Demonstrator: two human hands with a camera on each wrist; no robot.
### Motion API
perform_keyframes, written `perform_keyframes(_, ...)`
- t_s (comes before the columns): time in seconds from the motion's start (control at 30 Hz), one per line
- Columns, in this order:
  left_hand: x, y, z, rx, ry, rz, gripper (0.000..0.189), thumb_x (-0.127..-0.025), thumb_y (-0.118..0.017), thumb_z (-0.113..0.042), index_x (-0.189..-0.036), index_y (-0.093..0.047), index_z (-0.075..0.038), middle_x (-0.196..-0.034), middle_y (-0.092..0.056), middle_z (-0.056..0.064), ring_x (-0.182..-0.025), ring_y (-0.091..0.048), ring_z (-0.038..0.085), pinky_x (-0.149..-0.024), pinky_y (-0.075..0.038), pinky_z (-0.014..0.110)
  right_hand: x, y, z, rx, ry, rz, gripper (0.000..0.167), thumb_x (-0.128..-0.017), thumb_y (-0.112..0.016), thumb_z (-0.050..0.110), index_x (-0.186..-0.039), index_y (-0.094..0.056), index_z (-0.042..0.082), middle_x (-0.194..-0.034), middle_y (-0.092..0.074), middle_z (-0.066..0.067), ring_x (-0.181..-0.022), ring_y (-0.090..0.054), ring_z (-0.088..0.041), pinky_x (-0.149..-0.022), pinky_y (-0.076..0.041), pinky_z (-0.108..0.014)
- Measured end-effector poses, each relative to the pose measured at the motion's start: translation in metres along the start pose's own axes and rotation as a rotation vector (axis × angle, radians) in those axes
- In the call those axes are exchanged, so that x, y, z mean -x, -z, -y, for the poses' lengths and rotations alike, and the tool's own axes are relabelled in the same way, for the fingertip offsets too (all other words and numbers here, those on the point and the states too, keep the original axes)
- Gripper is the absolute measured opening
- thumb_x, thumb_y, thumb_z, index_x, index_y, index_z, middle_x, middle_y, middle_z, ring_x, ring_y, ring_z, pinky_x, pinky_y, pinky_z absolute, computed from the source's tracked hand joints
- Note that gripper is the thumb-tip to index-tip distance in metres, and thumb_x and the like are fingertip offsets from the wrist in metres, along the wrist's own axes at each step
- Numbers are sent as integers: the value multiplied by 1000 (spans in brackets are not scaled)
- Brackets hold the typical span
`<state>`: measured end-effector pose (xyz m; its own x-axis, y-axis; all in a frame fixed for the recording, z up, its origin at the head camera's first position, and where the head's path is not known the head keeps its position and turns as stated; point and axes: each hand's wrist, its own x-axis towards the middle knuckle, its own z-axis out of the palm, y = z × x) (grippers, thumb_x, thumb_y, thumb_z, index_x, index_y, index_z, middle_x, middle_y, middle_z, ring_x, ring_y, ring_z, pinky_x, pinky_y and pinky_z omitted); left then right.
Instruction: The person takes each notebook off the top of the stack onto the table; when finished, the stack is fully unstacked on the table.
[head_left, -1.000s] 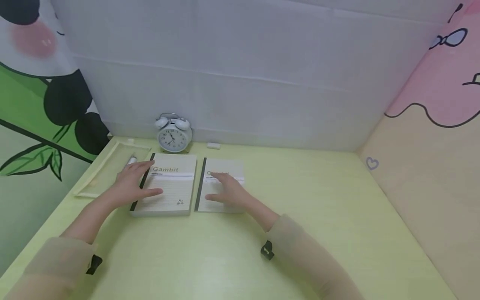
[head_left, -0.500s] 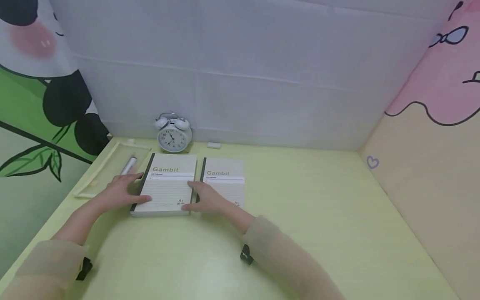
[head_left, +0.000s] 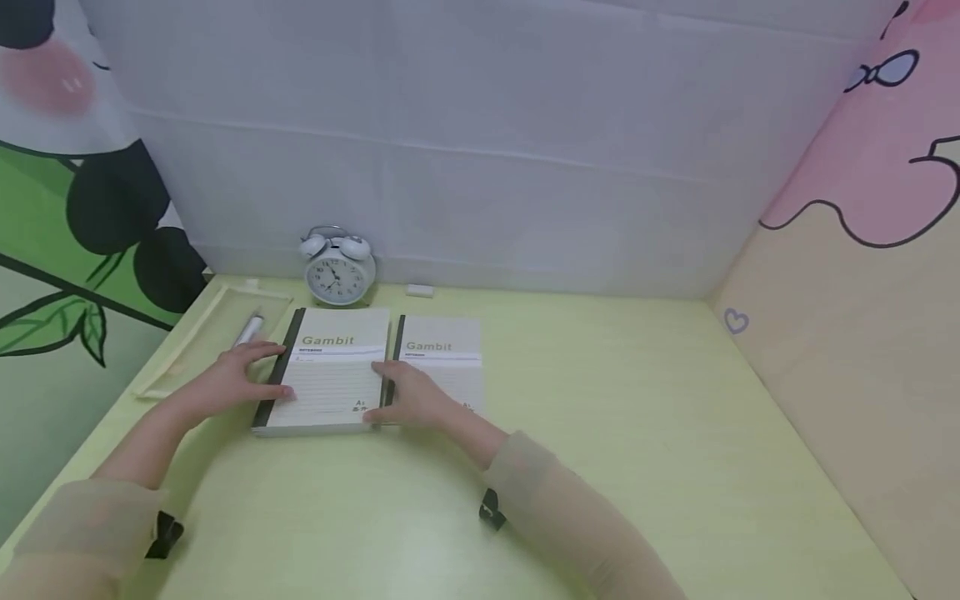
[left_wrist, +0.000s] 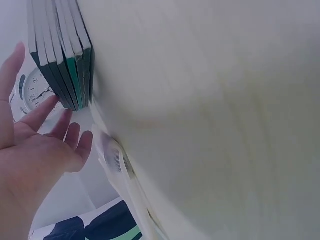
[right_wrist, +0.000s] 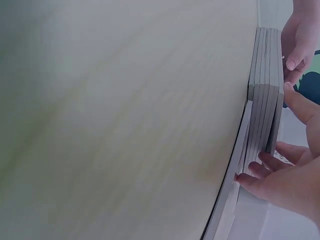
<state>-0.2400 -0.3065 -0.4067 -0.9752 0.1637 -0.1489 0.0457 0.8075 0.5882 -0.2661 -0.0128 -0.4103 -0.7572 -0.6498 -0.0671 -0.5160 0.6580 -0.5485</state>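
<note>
A stack of several Gambit notebooks (head_left: pixel 337 379) with dark spines lies flat on the table. Along its spine side, my left hand (head_left: pixel 232 382) has fingertips against the edges and its thumb over the top cover; the left wrist view shows these fingers (left_wrist: pixel 62 122) fairly straight. My right hand (head_left: pixel 420 398) is at the opposite edge, fingers extended along the side and thumb at the near right corner. Just right of the stack lies a thinner Gambit notebook (head_left: pixel 450 336), partly hidden under the right hand. In the right wrist view the stacked page edges (right_wrist: pixel 262 107) show between both hands.
A shallow, pale zip pouch (head_left: pixel 168 392) lies at the left, with a white pen (head_left: pixel 250 328) on it. Behind the stack stands a white alarm clock (head_left: pixel 337 281). A small white eraser (head_left: pixel 420 291) lies near the back wall.
My right hand has moved left from over the thinner notebook to the stack's right edge. My left hand has drawn back to the spine side. The head view has shifted slightly.
</note>
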Motion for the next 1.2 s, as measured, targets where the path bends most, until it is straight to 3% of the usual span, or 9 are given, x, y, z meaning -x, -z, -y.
perform_keyframes(0.13,-2,3,-1,142,8,21,88,-81,-71,-45,-146,-29,-4,-147,-22,33,-132,-20,52,-99,-25,67,0,4,-2,6,-2,-23,85,-74,-79,38,-143,-40,8,-144,-45,-6,-133,-40,-17,-109,-29,-23)
perform_keyframes(0.23,-5,1,-8,179,1,38,84,-81,-70,-46,-146,-33,-9,-147,-22,32,-133,-20,50,-100,-25,66,1,8,-3,-11,-19,-21,83,-74,-79,37,-143,-40,11,-144,-45,-4,-133,-40,-17,-109,-29,-24)
perform_keyframes(0.33,-10,-3,-21,116,-25,20,83,-78,-72,-48,-144,-38,-9,-146,-24,33,-132,-22,50,-100,-25,66,5,12,-4,-46,-34,-24,82,-75,-79,35,-144,-40,14,-146,-43,-1,-135,-37,-17,-110,-28,-27)
perform_keyframes(0.57,-13,5,-51,63,-42,-26,88,-81,-72,-43,-148,-28,-6,-138,-37,31,-121,-38,44,-95,-37,58,19,31,-10,-159,-76,-31,76,-77,-78,35,-143,-42,21,-145,-44,2,-131,-43,-18,-106,-36,-34)
perform_keyframes(0.93,-22,9,-104,-55,-189,-56,71,-85,-69,-33,-143,-37,-5,-116,-53,20,-103,-47,32,-80,-41,42,45,80,-39,-279,-70,-78,65,-79,-77,25,-138,-50,16,-132,-56,-4,-120,-52,-20,-96,-46,-34)
perform_keyframes(1.07,-26,3,-124,-131,-229,-61,72,-82,-72,-35,-140,-42,-6,-105,-57,13,-100,-48,30,-81,-39,46,53,95,-54,-320,-50,-105,68,-76,-79,19,-137,-50,12,-126,-58,-6,-115,-54,-19,-94,-48,-32)
perform_keyframes(1.2,-33,-7,-141,-149,-219,-72,71,-79,-74,-39,-138,-46,-11,-105,-59,11,-105,-46,33,-85,-33,56,64,109,-67,-335,-48,-120,71,-75,-80,18,-138,-49,11,-120,-59,-6,-113,-55,-20,-94,-48,-33)
